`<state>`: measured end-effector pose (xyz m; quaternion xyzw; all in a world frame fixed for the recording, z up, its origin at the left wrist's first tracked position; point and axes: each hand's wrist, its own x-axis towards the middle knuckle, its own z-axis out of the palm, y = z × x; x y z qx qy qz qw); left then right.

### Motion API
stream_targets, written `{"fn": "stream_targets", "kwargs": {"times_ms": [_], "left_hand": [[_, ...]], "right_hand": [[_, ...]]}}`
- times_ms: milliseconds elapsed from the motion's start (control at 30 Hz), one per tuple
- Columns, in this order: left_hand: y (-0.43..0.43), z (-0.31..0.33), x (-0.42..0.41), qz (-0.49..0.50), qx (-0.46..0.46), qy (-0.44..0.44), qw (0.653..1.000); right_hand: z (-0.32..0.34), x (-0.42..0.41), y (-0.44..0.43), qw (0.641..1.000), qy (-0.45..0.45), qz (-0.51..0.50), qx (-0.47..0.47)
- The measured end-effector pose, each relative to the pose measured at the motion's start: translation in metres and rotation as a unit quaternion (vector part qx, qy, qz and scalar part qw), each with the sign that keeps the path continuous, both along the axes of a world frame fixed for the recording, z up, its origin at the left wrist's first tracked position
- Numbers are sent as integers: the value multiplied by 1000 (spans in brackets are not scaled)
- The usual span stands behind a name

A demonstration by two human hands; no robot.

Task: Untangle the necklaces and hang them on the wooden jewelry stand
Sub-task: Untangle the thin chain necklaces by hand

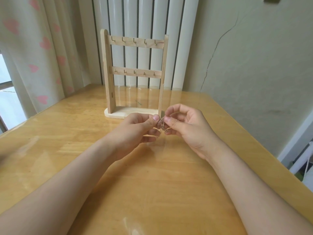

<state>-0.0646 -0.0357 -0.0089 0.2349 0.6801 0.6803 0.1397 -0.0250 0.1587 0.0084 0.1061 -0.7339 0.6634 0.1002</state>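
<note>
Head view: I see both hands raised a little over the table (152,184), meeting near its middle. My left hand (135,128) is curled, its thumb and fingers pinching one side of a small tangled clump of necklaces (161,125). My right hand (188,128) pinches the other side of the same clump between thumb and forefinger, with the remaining fingers bent loosely behind. The two thumbs almost touch across the knot. The chains look fine and pinkish-silver, bunched tightly; I cannot tell how many strands there are. A thin bit of chain trails down from the clump toward the left hand's lower fingers.

The clump sits in the air just in front of the right end of the base of the wooden jewelry stand (108,78), not touching it as far as I can judge. The stand is upright on the far part of the table, with two crossbars. The upper bar (135,44) carries five small metal hooks, and the lower bar (135,72) carries five more.

Behind the stand is a white radiator (145,19). A pale curtain with pink hearts (33,48) hangs to the left.
</note>
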Motion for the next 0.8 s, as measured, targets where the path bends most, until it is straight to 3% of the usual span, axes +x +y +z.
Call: {"fn": "stream_targets", "kwargs": {"times_ms": [300,500,800], "left_hand": [[0,0,1,20,-26,13,999],[0,1,3,81,-103,84,988],[5,-1,7,59,-146,99,983]], "right_hand": [[-1,3,1,989,27,-62,130],[-5,1,1,967,65,-66,236],[-2,7,-2,957,92,-102,255]]}}
